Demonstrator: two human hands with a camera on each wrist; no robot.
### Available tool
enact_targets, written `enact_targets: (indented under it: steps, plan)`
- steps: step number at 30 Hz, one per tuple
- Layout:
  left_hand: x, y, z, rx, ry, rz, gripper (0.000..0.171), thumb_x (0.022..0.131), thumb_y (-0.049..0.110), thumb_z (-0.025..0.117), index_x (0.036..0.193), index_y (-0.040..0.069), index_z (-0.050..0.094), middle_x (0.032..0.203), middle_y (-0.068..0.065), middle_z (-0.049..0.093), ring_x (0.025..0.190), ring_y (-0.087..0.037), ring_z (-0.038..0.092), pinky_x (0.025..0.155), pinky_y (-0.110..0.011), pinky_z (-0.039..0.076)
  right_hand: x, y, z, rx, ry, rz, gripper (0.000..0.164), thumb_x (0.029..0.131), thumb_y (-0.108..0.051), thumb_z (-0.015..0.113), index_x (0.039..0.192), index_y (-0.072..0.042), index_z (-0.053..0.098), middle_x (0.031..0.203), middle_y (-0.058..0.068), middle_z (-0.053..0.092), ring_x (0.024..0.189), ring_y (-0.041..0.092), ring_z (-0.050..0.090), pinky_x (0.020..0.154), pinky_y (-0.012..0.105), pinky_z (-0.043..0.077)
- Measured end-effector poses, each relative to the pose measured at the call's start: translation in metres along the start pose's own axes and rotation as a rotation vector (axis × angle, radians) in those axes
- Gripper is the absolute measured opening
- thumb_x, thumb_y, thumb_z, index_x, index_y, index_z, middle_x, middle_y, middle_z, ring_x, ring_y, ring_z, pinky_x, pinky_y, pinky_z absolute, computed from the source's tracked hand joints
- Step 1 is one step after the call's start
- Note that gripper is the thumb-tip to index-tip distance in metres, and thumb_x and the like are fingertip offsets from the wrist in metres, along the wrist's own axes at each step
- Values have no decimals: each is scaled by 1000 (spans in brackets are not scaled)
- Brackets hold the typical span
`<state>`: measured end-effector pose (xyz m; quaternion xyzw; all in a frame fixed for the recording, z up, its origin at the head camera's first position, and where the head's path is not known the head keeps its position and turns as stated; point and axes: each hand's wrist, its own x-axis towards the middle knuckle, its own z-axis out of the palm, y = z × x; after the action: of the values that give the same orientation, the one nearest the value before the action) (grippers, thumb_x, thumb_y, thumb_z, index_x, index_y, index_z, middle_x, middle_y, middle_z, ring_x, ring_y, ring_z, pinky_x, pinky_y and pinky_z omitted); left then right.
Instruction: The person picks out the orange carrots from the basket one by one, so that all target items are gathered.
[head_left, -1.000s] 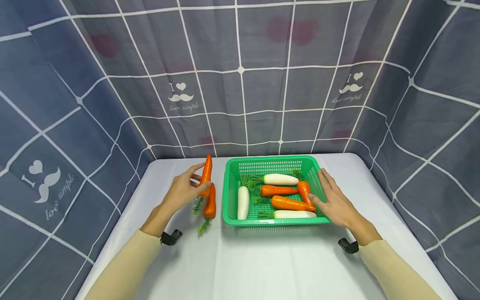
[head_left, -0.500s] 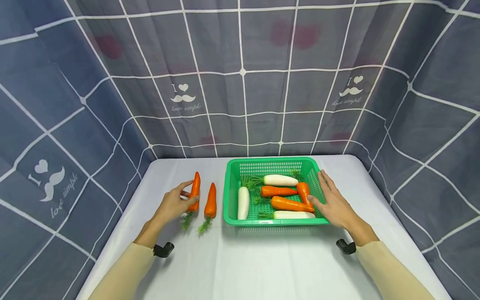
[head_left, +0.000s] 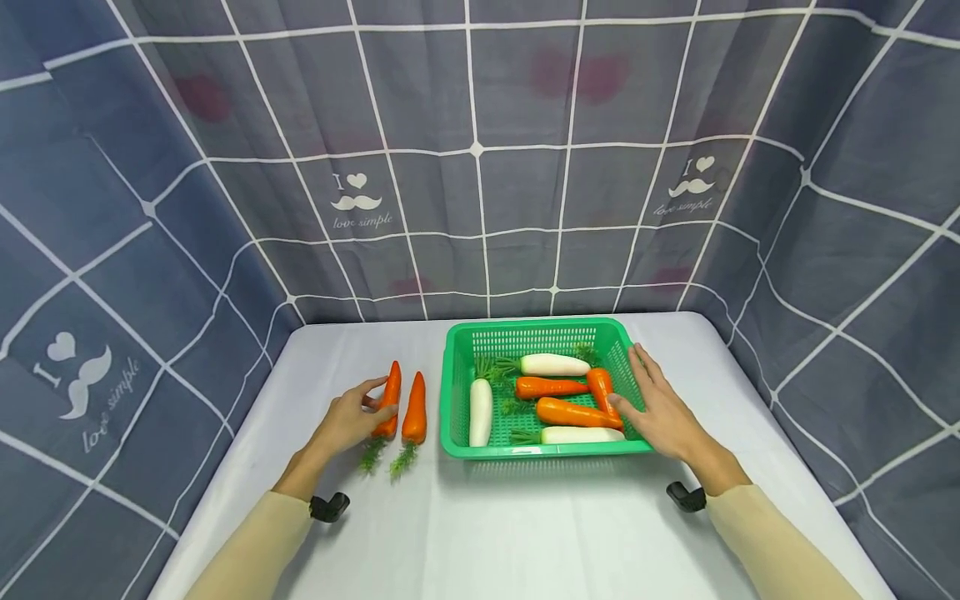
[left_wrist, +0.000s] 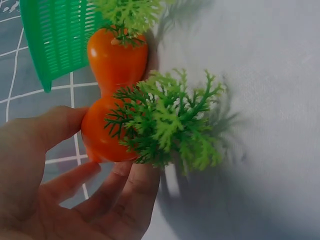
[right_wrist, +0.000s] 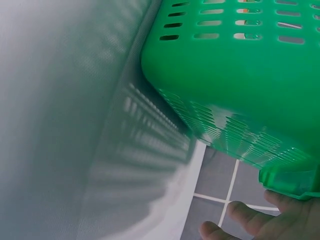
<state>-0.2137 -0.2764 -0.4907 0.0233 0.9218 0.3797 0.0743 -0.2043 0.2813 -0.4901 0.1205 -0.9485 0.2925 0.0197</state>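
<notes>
Left of the basket (head_left: 547, 452) on the bench (head_left: 525, 533), left hand (head_left: 341, 425) pinches a carrot (head_left: 392, 395) between thumb and fingers — likely light, stiff, slick; mid-body hold suits. Second carrot (head_left: 415, 412) just beside. Right hand (head_left: 667, 417), fingers fairly straight, at basket's right side — no grip visible.

We see two plain sleeves of pale beige, the left sleeve (head_left: 251, 546) and the right sleeve (head_left: 776, 542), matching in colour, smooth, and ending near the wrists. Just past their ends we make out small black fittings, a left wrist unit (head_left: 328, 507) and a right wrist unit (head_left: 687, 497), both compact and blocky. Our left hand (head_left: 351, 422) and right hand (head_left: 663, 417) are bare.
</notes>
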Motion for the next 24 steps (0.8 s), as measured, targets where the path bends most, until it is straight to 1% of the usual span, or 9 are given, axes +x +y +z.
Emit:
enact_targets:
  steps: [2,3,6,9,10,15,18,24]
  plan:
    - [1,-3,1,-11,-11,9,76,109,43,82,173,12,56,140,-36,75,97,-29,81,81,-39,66,-1,0,2,-2,3,-3,100,119,-49,63,188,-7,6,198,17,1,175,61,26,131,88,31]
    - [5,-13,2,-22,-8,45,77,108,47,82,173,14,57,137,-35,76,94,-27,80,80,-37,65,-1,1,2,-4,3,-6,100,119,-50,63,188,-7,5,198,18,1,175,62,26,131,88,32]
    - [5,-14,3,-10,-8,62,77,108,50,82,172,14,58,134,-35,77,90,-25,79,80,-38,65,-2,1,4,-6,9,-8,100,119,-50,63,188,-6,6,198,18,1,175,62,27,130,89,32]
    - [5,-13,4,-4,-1,46,75,108,47,82,172,14,59,134,-31,79,93,-25,79,83,-39,64,-2,1,4,-3,3,-5,101,119,-50,63,188,-7,4,198,17,0,175,61,25,131,88,31]
    - [1,-3,3,9,-7,8,74,108,43,83,171,12,59,135,-31,78,94,-26,79,85,-40,64,-2,1,4,0,3,-2,101,119,-50,63,188,-7,4,199,16,0,176,61,25,132,88,31]
    - [-1,3,7,31,-9,-23,71,110,37,82,172,11,58,132,-24,80,96,-23,76,81,-34,59,-1,2,3,0,-4,1,100,119,-50,62,188,-8,3,199,16,-2,176,60,23,133,87,30]
    - [0,4,9,38,-6,-28,70,111,36,82,172,11,58,130,-23,80,93,-22,75,79,-31,59,0,2,3,-3,-4,-2,100,119,-49,62,188,-7,3,199,16,-2,176,61,23,132,88,29]
    - [4,0,11,32,-9,-31,71,111,36,81,173,11,57,129,-21,81,87,-19,74,81,-32,60,0,2,2,-6,-8,6,101,119,-50,62,188,-9,1,199,15,-4,176,61,23,133,88,29]
